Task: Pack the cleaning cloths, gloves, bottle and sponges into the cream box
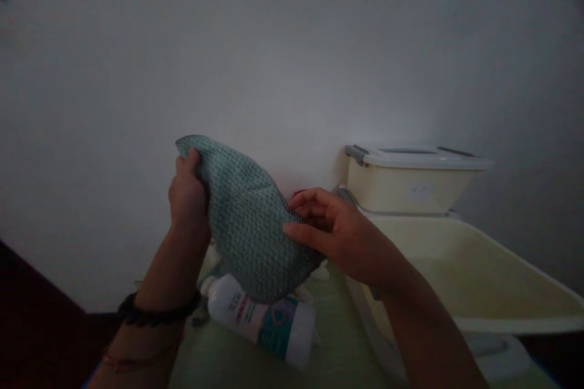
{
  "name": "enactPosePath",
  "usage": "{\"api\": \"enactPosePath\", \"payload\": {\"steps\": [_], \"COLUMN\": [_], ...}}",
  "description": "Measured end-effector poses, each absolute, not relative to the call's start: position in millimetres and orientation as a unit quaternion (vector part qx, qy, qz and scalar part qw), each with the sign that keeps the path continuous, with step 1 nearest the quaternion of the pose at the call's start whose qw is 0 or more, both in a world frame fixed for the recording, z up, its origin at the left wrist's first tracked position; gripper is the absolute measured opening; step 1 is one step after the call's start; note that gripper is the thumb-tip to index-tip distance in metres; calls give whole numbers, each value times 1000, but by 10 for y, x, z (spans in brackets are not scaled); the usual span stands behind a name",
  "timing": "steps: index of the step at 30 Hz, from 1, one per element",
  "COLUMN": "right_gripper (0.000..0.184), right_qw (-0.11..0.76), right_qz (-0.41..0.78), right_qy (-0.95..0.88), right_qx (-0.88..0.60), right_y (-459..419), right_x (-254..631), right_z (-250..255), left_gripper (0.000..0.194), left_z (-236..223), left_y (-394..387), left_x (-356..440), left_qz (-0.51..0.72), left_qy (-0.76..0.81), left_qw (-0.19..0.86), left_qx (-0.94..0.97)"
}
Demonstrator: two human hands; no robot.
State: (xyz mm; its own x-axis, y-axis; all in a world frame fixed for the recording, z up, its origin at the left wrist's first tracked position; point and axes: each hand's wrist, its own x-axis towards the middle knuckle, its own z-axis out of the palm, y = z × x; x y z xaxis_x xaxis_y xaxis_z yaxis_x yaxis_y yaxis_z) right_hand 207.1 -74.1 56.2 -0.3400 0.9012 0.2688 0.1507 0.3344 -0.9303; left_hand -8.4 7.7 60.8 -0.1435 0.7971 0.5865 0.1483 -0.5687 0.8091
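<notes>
At right, cream basin, cut off by the view's edge | green textured cloth, held up before white bottle, partly hiding it | left hand, raised, gripping cloth's upper end | right hand, reaching inward, pinching its right edge

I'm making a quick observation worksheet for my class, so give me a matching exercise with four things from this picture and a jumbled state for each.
Things:
1. cloth
2. bottle
3. box by the wall
4. basin

States:
A. open-topped, pale yellow
B. lying on its side
C. held by left hand and right hand
D. lid on, grey clasps

Pairs: 1-C, 2-B, 3-D, 4-A
</notes>
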Motion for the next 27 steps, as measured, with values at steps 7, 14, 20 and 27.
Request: {"api": "enactPosePath", "payload": {"steps": [7, 14, 20, 27], "right_gripper": [27, 15, 9, 6], "right_qw": [482, 451, 386, 322], "right_qz": [361, 220, 159, 96], "right_qy": [-697, -718, -762, -785], "right_qx": [-389, -483, -495, -521], "right_y": [-808, -862, -878, -911], "right_x": [2234, 2436, 2519, 2580], "right_z": [657, 732, 773, 804], "left_gripper": [16, 31, 53, 20], "left_z": [640, 513, 479, 479], "left_y": [50, 104, 85, 76], "left_x": [-107, -305, -305, -197], "left_qz": [623, 532, 433, 408], "left_qy": [250, 295, 303, 322], "left_qw": [545, 590, 584, 516], "left_qx": [501, 531, 616, 681]}}
